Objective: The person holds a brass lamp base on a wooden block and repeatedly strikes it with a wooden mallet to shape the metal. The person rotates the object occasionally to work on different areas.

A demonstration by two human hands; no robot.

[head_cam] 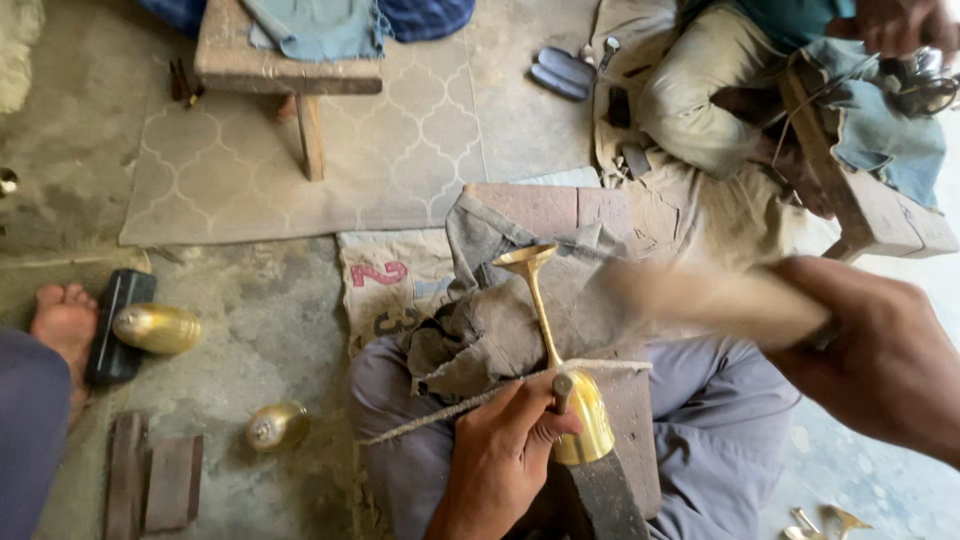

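Note:
A brass goblet [560,360] lies across a wooden block on my lap, its foot pointing away and its cup toward me. My left hand [500,460] presses a small metal punch [563,385] against the cup and steadies the goblet. A cord [470,400] runs over the stem and holds it down. My right hand [880,360] grips a wooden mallet [710,295], blurred by motion, above and to the right of the goblet. A grey rag [480,320] is bunched under the stem.
Two brass cups [157,328] [277,427] lie on the concrete floor at left, near a bare foot [65,320] and a dark block [118,325]. A wooden stool [290,65] stands on a patterned mat. Another person [720,90] sits at upper right.

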